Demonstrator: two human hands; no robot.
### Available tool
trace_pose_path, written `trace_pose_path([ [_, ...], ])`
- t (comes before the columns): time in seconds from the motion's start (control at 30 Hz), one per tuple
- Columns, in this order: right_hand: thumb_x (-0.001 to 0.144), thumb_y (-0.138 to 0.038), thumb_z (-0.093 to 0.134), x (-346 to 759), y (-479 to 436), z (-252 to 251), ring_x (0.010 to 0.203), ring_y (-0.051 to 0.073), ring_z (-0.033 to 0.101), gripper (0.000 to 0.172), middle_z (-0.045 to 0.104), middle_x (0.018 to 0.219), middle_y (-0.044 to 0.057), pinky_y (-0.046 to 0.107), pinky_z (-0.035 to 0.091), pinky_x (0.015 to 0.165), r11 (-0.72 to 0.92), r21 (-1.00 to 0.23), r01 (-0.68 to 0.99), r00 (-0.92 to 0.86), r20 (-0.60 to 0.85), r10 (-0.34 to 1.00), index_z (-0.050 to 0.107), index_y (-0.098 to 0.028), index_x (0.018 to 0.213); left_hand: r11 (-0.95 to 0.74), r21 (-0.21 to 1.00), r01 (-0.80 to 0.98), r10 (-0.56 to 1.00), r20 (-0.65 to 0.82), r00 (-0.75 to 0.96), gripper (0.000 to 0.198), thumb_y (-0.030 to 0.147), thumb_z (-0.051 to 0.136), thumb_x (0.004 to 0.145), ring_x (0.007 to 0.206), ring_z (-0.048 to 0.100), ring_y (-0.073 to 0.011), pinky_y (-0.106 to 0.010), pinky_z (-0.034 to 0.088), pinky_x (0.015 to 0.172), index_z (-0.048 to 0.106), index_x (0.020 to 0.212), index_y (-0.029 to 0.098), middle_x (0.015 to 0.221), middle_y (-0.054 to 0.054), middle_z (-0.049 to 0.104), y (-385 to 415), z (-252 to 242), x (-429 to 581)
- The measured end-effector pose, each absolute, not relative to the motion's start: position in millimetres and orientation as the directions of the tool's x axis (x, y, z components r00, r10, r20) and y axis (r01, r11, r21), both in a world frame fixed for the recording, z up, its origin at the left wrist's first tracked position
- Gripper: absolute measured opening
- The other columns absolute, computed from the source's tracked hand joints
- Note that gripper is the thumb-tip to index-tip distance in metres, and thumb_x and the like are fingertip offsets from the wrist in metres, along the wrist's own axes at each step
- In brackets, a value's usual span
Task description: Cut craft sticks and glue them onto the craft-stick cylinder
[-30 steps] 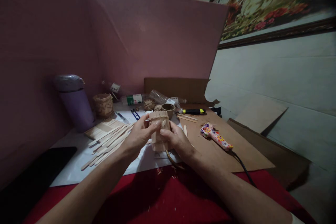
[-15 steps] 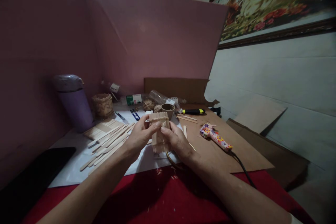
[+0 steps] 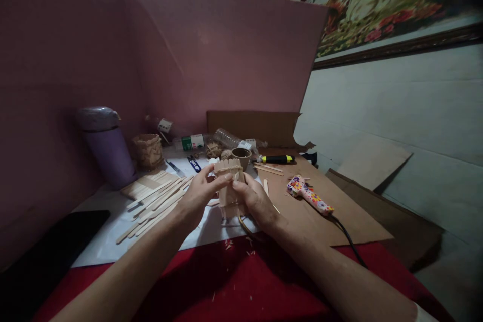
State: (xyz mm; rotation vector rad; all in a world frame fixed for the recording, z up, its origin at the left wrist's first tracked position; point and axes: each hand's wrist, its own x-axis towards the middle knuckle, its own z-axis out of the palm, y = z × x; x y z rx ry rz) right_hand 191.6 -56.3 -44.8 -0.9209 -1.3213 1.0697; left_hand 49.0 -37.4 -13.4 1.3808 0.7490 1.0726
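Between my two hands is a small holder made of craft sticks (image 3: 229, 201), upright, with a band of twine round its upper part and another band lower down. My left hand (image 3: 204, 188) grips its left side, thumb across the front near the upper twine. On the right side my right hand (image 3: 253, 198) is closed round it, its thumb on the front face. The fingers behind the holder are hidden. Loose craft sticks (image 3: 158, 206) lie on white paper left of my hands. A flower-patterned glue gun (image 3: 309, 195) rests on cardboard to the right.
A purple tumbler (image 3: 107, 148) and a twine-covered pot (image 3: 148, 151) stand at the left. Behind my hands are plastic bottles (image 3: 232, 139), twine balls (image 3: 214, 149), a brown cup (image 3: 241, 156) and a black-yellow cutter (image 3: 278, 159). A black flat object (image 3: 56, 246) lies front left.
The holder stays in both hands and has tilted or shifted only slightly. My left thumb has moved a little up and to the right across its front.
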Motion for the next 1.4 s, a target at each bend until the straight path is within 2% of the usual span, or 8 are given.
trace_pose_path([
  [0.17, 0.082, -0.046, 0.061, 191.8, -57.5, -42.9, 0.102, 0.026, 0.062, 0.044, 0.067, 0.112, 0.009, 0.039, 0.051, 0.084, 0.275, -0.953, -0.125, -0.059, 0.284, 0.957, 0.058, -0.018, 0.116, -0.103, 0.984, -0.145, 0.915, 0.151, 0.375, 0.057, 0.042, 0.074, 0.072, 0.098, 0.064, -0.0277, -0.034, 0.047, 0.076, 0.058, 0.119, 0.016, 0.114, -0.015, 0.067, -36.9, -12.4, 47.7],
  [0.33, 0.085, -0.045, 0.056, 191.0, -56.9, -42.3, 0.089, 0.024, 0.066, 0.042, 0.069, 0.106, 0.007, 0.038, 0.055, 0.073, 0.173, -0.947, -0.271, -0.148, 0.219, 0.965, 0.056, -0.022, 0.12, -0.13, 0.985, -0.116, 0.918, 0.164, 0.362, 0.054, 0.043, 0.07, 0.076, 0.098, 0.063, -0.0278, -0.035, 0.046, 0.076, 0.058, 0.12, 0.015, 0.112, -0.015, 0.067, -33.4, -14.1, 47.3],
  [0.47, 0.089, -0.042, 0.049, 190.0, -52.0, -47.4, 0.086, 0.023, 0.066, 0.037, 0.07, 0.104, 0.005, 0.036, 0.054, 0.074, 0.206, -0.911, -0.357, -0.152, 0.274, 0.95, 0.06, -0.022, 0.118, -0.091, 0.988, -0.123, 0.923, 0.13, 0.362, 0.053, 0.043, 0.07, 0.075, 0.096, 0.064, -0.0274, -0.036, 0.047, 0.075, 0.059, 0.118, 0.014, 0.114, -0.015, 0.067, -31.3, -13.9, 46.7],
  [1.03, 0.088, -0.041, 0.051, 190.2, -48.1, -50.5, 0.083, 0.021, 0.064, 0.035, 0.071, 0.089, 0.003, 0.032, 0.05, 0.076, 0.188, -0.91, -0.37, -0.119, 0.247, 0.962, 0.064, -0.019, 0.11, -0.045, 0.991, -0.123, 0.934, 0.086, 0.348, 0.056, 0.046, 0.074, 0.07, 0.088, 0.064, -0.0255, -0.034, 0.045, 0.072, 0.063, 0.114, 0.013, 0.105, -0.013, 0.07, -30.1, -12.8, 46.1],
  [1.17, 0.088, -0.041, 0.052, 189.9, -49.1, -48.1, 0.082, 0.021, 0.064, 0.034, 0.071, 0.09, 0.003, 0.033, 0.05, 0.076, 0.181, -0.908, -0.377, -0.125, 0.243, 0.962, 0.064, -0.019, 0.111, -0.062, 0.99, -0.123, 0.928, 0.102, 0.358, 0.056, 0.045, 0.073, 0.072, 0.087, 0.063, -0.0243, -0.033, 0.044, 0.07, 0.06, 0.117, 0.013, 0.106, -0.014, 0.069, -26.4, -17.0, 45.1],
  [1.4, 0.091, -0.04, 0.051, 189.4, -50.7, -49.5, 0.081, 0.021, 0.065, 0.035, 0.071, 0.095, 0.004, 0.032, 0.052, 0.072, 0.174, -0.897, -0.406, -0.176, 0.264, 0.948, 0.062, -0.021, 0.117, -0.064, 0.989, -0.132, 0.927, 0.108, 0.358, 0.055, 0.043, 0.072, 0.074, 0.094, 0.062, -0.0255, -0.036, 0.046, 0.076, 0.058, 0.119, 0.014, 0.114, -0.015, 0.066, -24.1, -20.4, 46.7],
])
